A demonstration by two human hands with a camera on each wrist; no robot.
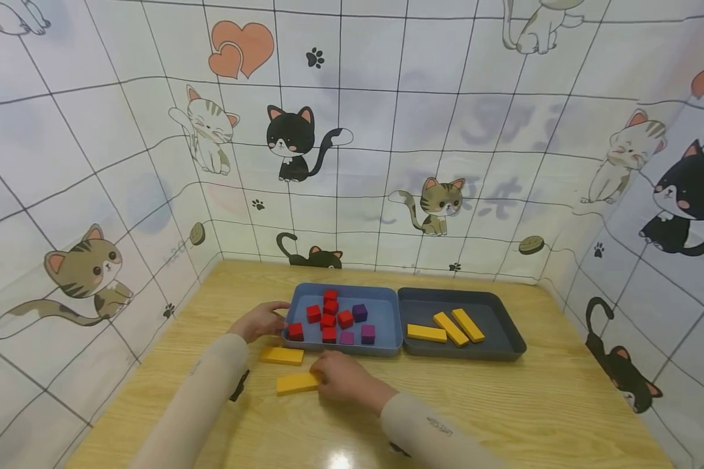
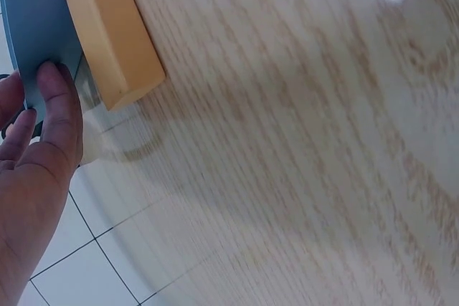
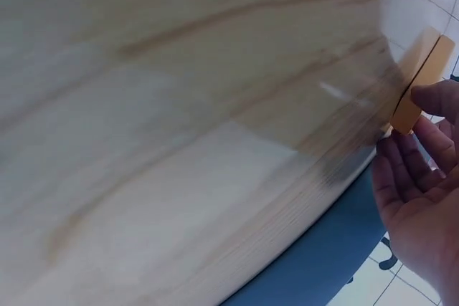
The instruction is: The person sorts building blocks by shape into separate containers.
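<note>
At the blue tray's (image 1: 390,306) left end, my left hand (image 1: 262,321) holds the rim. In the left wrist view, the thumb (image 2: 57,98) lies on the outside of the tray's wall and other fingers reach over its edge. My right hand (image 1: 343,376) pinches the right end of a yellow rectangular block (image 1: 296,383) in front of the tray. The right wrist view shows thumb and forefinger on that block (image 3: 423,87). Another yellow block (image 1: 282,355) lies on the table between the left hand and the held block. Red cubes (image 1: 345,318) and purple cubes (image 1: 367,334) sit inside the blue tray.
A dark grey tray (image 1: 507,326) stands against the blue tray's right side, with three yellow blocks (image 1: 426,333) in it. The wooden table (image 1: 534,410) meets cat-patterned walls (image 1: 375,163) at the back and both sides.
</note>
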